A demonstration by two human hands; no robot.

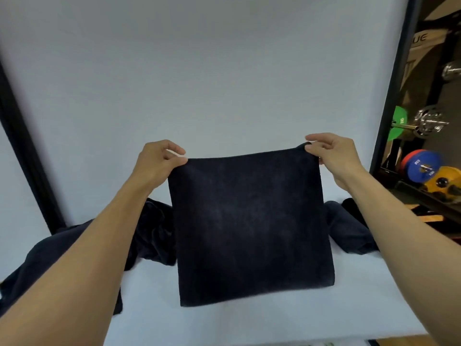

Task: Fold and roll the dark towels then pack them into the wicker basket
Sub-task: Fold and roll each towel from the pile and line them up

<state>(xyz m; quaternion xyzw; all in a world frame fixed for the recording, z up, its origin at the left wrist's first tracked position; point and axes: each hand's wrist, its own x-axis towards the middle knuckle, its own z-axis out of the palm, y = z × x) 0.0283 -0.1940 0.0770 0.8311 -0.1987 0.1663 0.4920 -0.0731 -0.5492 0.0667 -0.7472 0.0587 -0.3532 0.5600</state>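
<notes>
The white bench (pixel 224 320) fills the near ground, and both bare forearms reach out over it from the lower corners. Between them a dark towel (pixel 249 221) hangs as a flat, nearly square sheet facing the person, so no long axis stands out. Its lower edge lies level just above or on the bench, and I cannot tell which. Its side edges run up and slightly inward. The top edge stretches left to right and rises a little toward the right side. The left hand (pixel 157 161) pinches the top left corner between thumb and curled fingers, and the right hand (pixel 334 156) pinches the top right corner the same way, so the cloth is held taut between them. Behind the held towel, on the bench, a crumpled heap of dark towels (pixel 50 258) spreads to the left under the left forearm, and more bunched dark cloth (pixel 349 231) lies to the right. A plain white backdrop (pixel 199 71) rises beyond. Past a black frame post (pixel 394 96) at the far right stand coloured weight plates (pixel 419 168) and a barbell (pixel 424 123).
</notes>
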